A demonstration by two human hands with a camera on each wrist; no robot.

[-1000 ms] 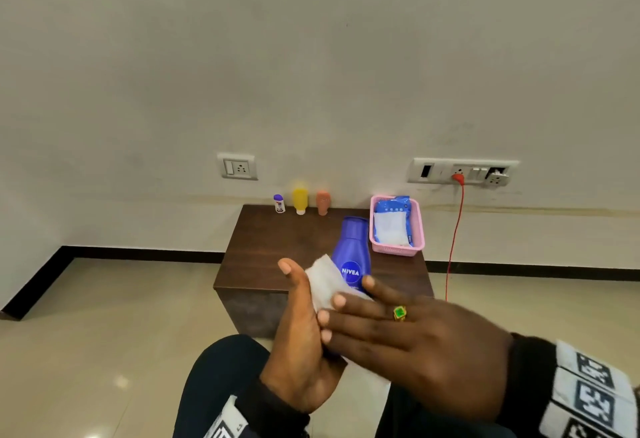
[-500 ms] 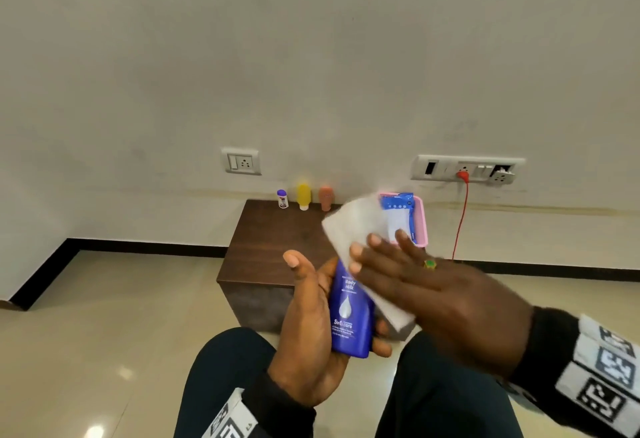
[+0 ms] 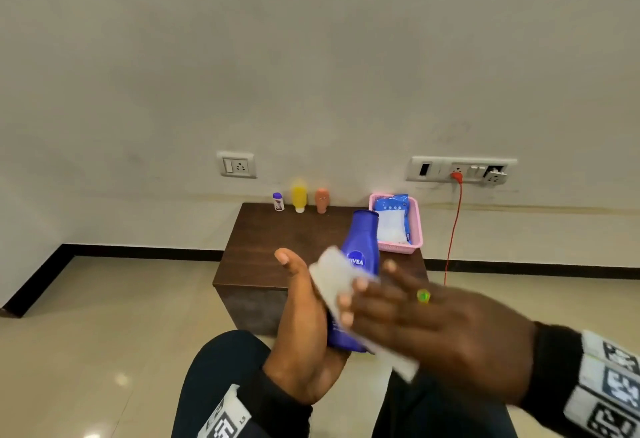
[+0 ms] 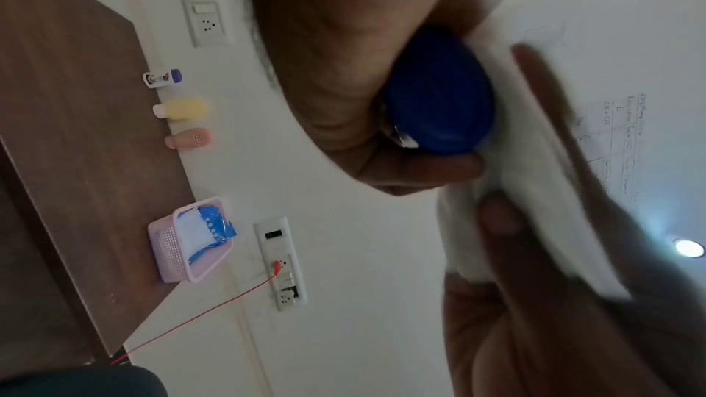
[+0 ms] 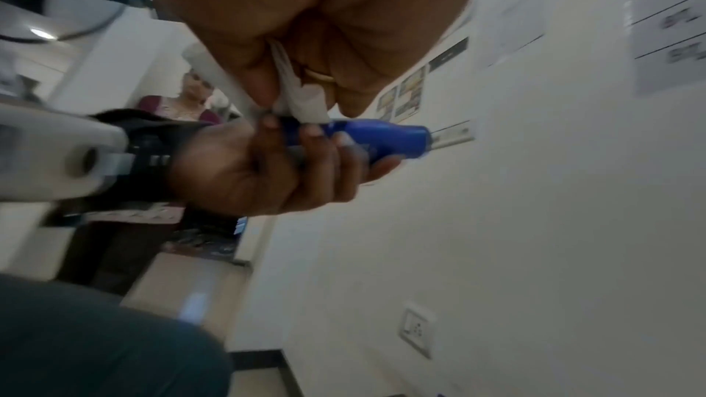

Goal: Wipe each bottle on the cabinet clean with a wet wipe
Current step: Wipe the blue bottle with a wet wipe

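My left hand [image 3: 304,320] grips a blue Nivea bottle [image 3: 360,240] above my lap, cap end pointing away towards the cabinet [image 3: 277,247]. In the right wrist view its fingers curl round the bottle [image 5: 382,135]. My right hand [image 3: 384,299] holds a white wet wipe [image 3: 332,278] flat against the bottle's front, fingers spread over it. The left wrist view shows the thumb under the wipe [image 4: 534,192], beside the bottle's base [image 4: 439,101]. At the cabinet's back edge stand a small white bottle with a purple cap [image 3: 278,201], a yellow bottle [image 3: 299,198] and a peach bottle [image 3: 321,200].
A pink basket [image 3: 417,229] holding a blue wipe pack [image 3: 393,216] sits on the cabinet's right back corner. A red cable [image 3: 453,229] hangs from the wall socket to the floor beside the cabinet. My knees are below the hands. Another person shows in the right wrist view.
The bottle has turned so its front label faces me again. My right hand has swept the wipe from the bottle's top end back down over its body.
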